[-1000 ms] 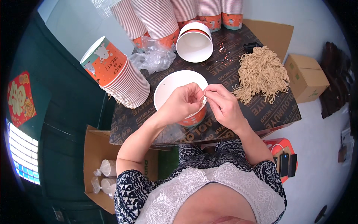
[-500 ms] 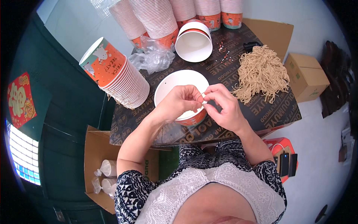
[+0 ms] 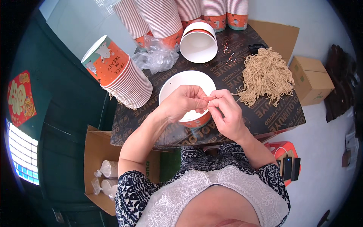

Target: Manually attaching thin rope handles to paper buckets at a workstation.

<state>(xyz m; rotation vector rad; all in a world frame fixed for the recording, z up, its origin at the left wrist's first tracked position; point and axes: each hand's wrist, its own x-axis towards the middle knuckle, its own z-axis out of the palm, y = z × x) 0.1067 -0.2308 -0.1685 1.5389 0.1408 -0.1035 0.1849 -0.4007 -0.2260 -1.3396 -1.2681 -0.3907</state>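
My left hand (image 3: 186, 101) and my right hand (image 3: 227, 113) meet over the near right rim of a paper bucket (image 3: 189, 80), white inside and orange outside. The fingertips of both are pinched together on a thin pale cord (image 3: 207, 97), which shows as a small arc between them. Most of the cord is hidden by the fingers. A small dark hole shows in the bucket's inner wall at the left. To the right of my hands lies a heap of tan cords (image 3: 266, 77).
A leaning stack of orange paper buckets (image 3: 124, 79) stands left. Crumpled clear plastic (image 3: 155, 56), two nested buckets (image 3: 198, 46) and tall bucket stacks (image 3: 160, 19) are farther back. Small colored bits (image 3: 229, 56) lie beside a black object (image 3: 257, 48). An open carton (image 3: 99, 151) sits below left.
Both hands have shifted only slightly at the bucket's rim. The fingertips have moved a little, and a thin arc of cord now shows between them. The whole view has shifted slightly.
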